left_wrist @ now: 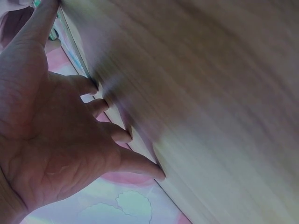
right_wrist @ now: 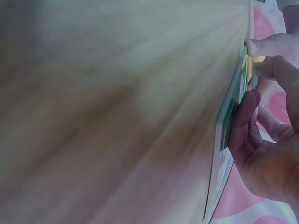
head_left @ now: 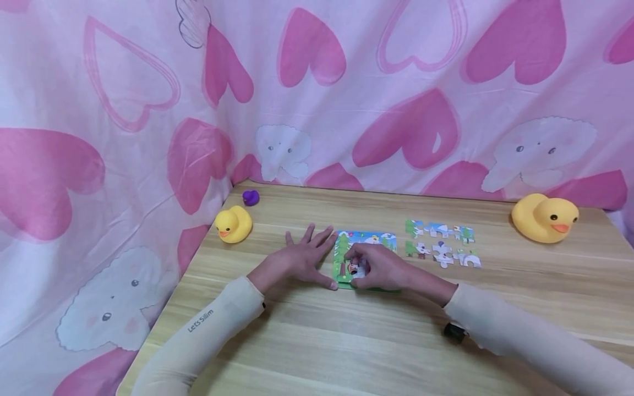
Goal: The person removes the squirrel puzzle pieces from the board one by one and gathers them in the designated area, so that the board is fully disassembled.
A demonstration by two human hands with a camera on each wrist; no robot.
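A picture puzzle in a green-edged board (head_left: 342,242) lies on the wooden table. My left hand (head_left: 301,259) rests at its left side with fingers spread, the thumb tip right at the near left corner. Over the lower middle of the picture, my right hand (head_left: 378,267) curls thumb and forefinger about a puzzle piece (head_left: 355,268), pinching it by its edges. From the right wrist view, that hand (right_wrist: 268,154) sits low over the board's green edge (right_wrist: 227,112). The left wrist view has the left hand (left_wrist: 65,135) with its fingertips on the tabletop.
To the board's right, several loose puzzle pieces (head_left: 442,254) lie in two rows. A large yellow duck (head_left: 542,218) stands at the far right. On the left are a smaller yellow duck (head_left: 235,224) and a tiny purple duck (head_left: 251,197). A pink heart-patterned curtain (head_left: 322,110) hangs behind the table (head_left: 317,341).
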